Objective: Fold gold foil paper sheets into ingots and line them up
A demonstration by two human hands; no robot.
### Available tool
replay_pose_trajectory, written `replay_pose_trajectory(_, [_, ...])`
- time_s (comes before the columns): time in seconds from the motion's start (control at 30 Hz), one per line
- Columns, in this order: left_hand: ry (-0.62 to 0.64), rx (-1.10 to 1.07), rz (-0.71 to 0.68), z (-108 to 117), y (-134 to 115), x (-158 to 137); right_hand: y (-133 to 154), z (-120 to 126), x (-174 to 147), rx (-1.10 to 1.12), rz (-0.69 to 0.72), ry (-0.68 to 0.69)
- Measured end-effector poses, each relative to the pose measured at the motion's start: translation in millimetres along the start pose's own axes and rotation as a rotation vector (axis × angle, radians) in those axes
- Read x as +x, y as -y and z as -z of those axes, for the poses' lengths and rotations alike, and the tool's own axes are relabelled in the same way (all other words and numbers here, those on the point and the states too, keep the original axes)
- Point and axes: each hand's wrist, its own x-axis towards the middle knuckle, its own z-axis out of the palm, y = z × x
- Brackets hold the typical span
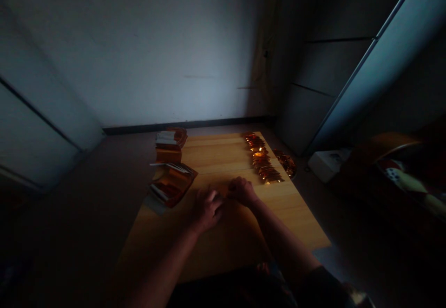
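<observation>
Over the middle of the wooden table, my left hand (208, 209) and my right hand (243, 191) are close together. A small orange-coloured piece of foil paper (223, 190) shows dimly between them. My right hand is closed in a pinch on its edge. The left fingers are bent inward and a little blurred; whatever they hold is hidden. Left of my hands lie stacks of copper-gold foil paper sheets (177, 181), bent and fanned out. A long row of shiny folded foil pieces (261, 158) runs along the table's right side.
The wooden table (216, 154) stands near a pale wall (167, 57). Beyond its right edge, more shiny foil pieces (286, 163) sit lower down. A white box (325, 164) is on the floor by a tall cabinet (334, 75). The room is dark.
</observation>
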Motion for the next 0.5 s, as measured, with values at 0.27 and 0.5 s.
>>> replay_pose_trajectory(0.27, [0.041,-0.051,0.012,6.3,3.3,-0.6,-7.0,-0.9,2.2,0.012,0.031,0.015])
replay_pose_trajectory(0.5, [-0.061,-0.042,0.074,5.8,12.4,10.6,-0.6,0.2,-12.1,-0.123,0.134,0.018])
